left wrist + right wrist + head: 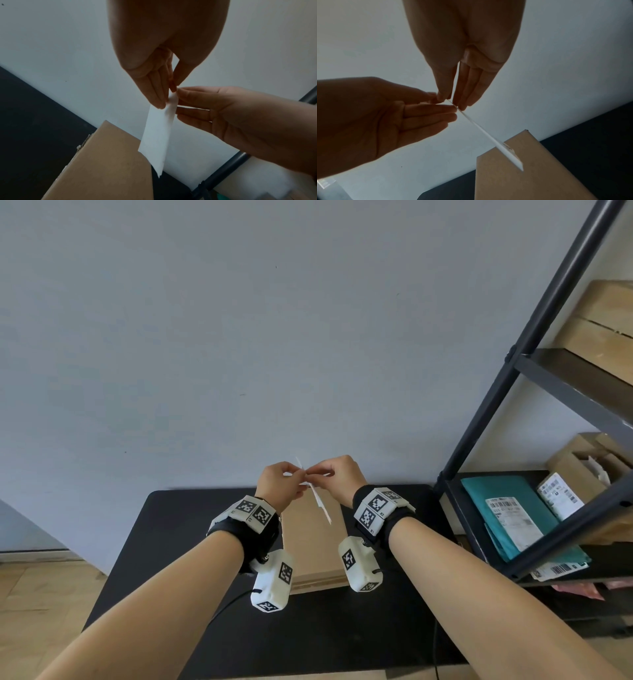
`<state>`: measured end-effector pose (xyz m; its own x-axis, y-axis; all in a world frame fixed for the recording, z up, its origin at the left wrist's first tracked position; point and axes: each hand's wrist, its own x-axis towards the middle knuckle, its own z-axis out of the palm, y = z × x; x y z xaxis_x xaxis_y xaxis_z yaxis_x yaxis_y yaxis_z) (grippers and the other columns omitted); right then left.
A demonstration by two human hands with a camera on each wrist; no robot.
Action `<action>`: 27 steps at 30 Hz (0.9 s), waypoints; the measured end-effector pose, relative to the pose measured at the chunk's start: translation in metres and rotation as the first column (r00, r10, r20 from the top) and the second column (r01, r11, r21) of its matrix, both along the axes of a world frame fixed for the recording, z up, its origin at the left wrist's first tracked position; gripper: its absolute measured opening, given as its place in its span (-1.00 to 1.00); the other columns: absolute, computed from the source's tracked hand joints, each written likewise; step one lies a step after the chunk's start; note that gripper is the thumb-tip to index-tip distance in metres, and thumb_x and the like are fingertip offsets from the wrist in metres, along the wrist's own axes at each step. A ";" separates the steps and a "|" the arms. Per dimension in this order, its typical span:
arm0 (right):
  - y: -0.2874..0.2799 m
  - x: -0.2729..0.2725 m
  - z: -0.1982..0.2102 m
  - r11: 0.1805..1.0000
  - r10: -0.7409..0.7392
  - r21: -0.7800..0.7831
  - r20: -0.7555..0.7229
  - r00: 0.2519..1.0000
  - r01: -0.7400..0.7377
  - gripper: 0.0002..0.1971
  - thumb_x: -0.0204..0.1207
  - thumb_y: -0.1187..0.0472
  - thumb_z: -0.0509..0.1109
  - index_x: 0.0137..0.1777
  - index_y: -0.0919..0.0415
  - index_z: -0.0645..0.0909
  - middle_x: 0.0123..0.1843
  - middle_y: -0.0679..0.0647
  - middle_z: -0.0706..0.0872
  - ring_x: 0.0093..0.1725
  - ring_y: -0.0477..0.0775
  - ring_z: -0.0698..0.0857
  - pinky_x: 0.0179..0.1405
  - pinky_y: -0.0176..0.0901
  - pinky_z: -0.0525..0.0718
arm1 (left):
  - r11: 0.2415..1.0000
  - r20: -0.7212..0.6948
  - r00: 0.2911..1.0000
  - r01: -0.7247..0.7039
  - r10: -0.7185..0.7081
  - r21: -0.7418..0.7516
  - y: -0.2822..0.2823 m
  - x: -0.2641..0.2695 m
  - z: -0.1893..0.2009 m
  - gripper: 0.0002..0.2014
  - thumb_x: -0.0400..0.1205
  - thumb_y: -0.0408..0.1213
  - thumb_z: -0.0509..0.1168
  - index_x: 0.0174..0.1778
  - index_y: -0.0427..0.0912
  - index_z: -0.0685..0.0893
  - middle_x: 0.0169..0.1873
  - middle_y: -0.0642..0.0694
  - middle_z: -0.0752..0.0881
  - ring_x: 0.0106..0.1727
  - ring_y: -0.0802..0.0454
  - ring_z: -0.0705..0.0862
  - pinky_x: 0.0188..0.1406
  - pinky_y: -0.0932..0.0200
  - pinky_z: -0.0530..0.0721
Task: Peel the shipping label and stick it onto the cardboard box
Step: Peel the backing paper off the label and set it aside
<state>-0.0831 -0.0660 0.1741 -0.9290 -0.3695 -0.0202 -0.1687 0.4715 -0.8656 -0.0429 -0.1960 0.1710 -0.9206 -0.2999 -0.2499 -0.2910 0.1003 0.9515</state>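
The head view is evenly bright and sharp, with soft daylight on the wall (239, 337); the shelf post (534, 337) leans from wide-angle distortion; both wrist views are dim and grainy, each hand (164, 54) backlit and shadowed.

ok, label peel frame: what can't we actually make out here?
- Shipping label: edge-on in head and right wrist views; left wrist shows only a blank face, so print unreadable, peel state unclear.
- Pinch point: left hand and right hand fingers cover it.
- Cardboard box: near end hidden behind wrist cameras.
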 end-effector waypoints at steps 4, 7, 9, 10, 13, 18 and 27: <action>0.000 0.000 -0.004 1.000 -0.020 -0.014 0.019 1.000 0.020 -0.80 0.45 0.22 0.51 0.01 0.33 0.79 -0.06 0.24 0.84 -0.11 0.03 0.73 0.17 0.02 0.73 | 1.000 0.002 1.000 0.011 -0.011 -0.011 0.000 0.002 0.001 -0.84 0.63 -0.40 0.26 -0.28 -0.24 0.60 -0.13 -0.32 0.75 -0.10 -0.20 0.75 0.02 0.04 0.74; -0.002 0.001 -0.006 1.000 -0.020 -0.023 0.044 0.999 0.021 -0.79 0.47 0.21 0.50 0.00 0.33 0.79 -0.09 0.25 0.83 -0.07 0.17 0.78 0.16 0.09 0.75 | 0.999 0.001 1.000 0.013 -0.013 -0.040 0.000 0.003 0.002 -0.85 0.64 -0.41 0.25 -0.25 -0.26 0.60 -0.13 -0.33 0.74 -0.11 -0.19 0.74 0.01 0.07 0.73; -0.003 0.001 -0.006 0.999 -0.026 -0.022 0.054 0.998 0.027 -0.80 0.47 0.20 0.49 -0.03 0.33 0.79 -0.14 0.21 0.81 -0.03 0.21 0.79 0.15 0.12 0.75 | 0.997 0.005 1.000 0.014 -0.014 -0.075 -0.001 0.003 0.002 -0.87 0.64 -0.41 0.25 -0.23 -0.28 0.61 -0.15 -0.33 0.75 -0.12 -0.18 0.76 0.01 0.00 0.75; -0.003 0.000 -0.007 0.999 -0.030 -0.017 0.054 0.998 0.031 -0.81 0.48 0.20 0.48 -0.04 0.33 0.78 -0.17 0.17 0.79 -0.03 0.21 0.79 0.14 0.13 0.75 | 0.996 0.010 1.000 0.012 -0.011 -0.093 -0.002 0.003 0.001 -0.87 0.63 -0.40 0.26 -0.24 -0.27 0.62 -0.18 -0.33 0.76 -0.11 -0.18 0.77 0.05 -0.05 0.75; -0.005 -0.002 -0.010 0.999 -0.052 -0.009 0.074 0.996 0.053 -0.85 0.53 0.27 0.40 -0.03 0.34 0.74 -0.15 0.18 0.76 -0.06 0.25 0.79 0.12 0.16 0.76 | 0.989 0.020 1.000 -0.013 0.016 -0.149 -0.006 0.005 0.000 -0.83 0.59 -0.40 0.29 -0.33 -0.23 0.64 -0.31 -0.26 0.75 -0.14 -0.18 0.81 0.11 -0.10 0.78; -0.004 -0.002 -0.018 0.992 -0.105 -0.049 0.133 0.985 0.112 -0.86 0.56 0.33 0.34 -0.01 0.38 0.69 0.01 0.35 0.79 0.00 0.33 0.79 0.11 0.18 0.76 | 0.981 0.048 0.994 -0.092 0.101 -0.172 -0.019 0.013 -0.008 -0.84 0.51 -0.42 0.33 -0.40 -0.26 0.67 -0.37 -0.26 0.79 -0.19 -0.22 0.84 0.05 -0.15 0.80; -0.005 0.001 -0.028 0.965 -0.201 -0.120 0.234 0.951 0.234 -0.82 0.62 0.36 0.25 0.13 0.44 0.58 -0.06 0.26 0.69 -0.15 0.24 0.74 -0.11 -0.04 0.76 | 0.960 0.125 0.958 -0.242 0.259 -0.140 -0.048 0.030 -0.027 -0.78 0.59 -0.45 0.25 -0.38 -0.20 0.60 -0.44 -0.18 0.74 -0.21 -0.20 0.79 0.04 -0.08 0.80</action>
<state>-0.0820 -0.0711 0.1462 -0.9659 -0.1729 -0.1927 0.1244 0.3429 -0.9311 -0.0131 -0.2441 0.1436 -0.7702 -0.5526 -0.3184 -0.4516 0.1200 0.8841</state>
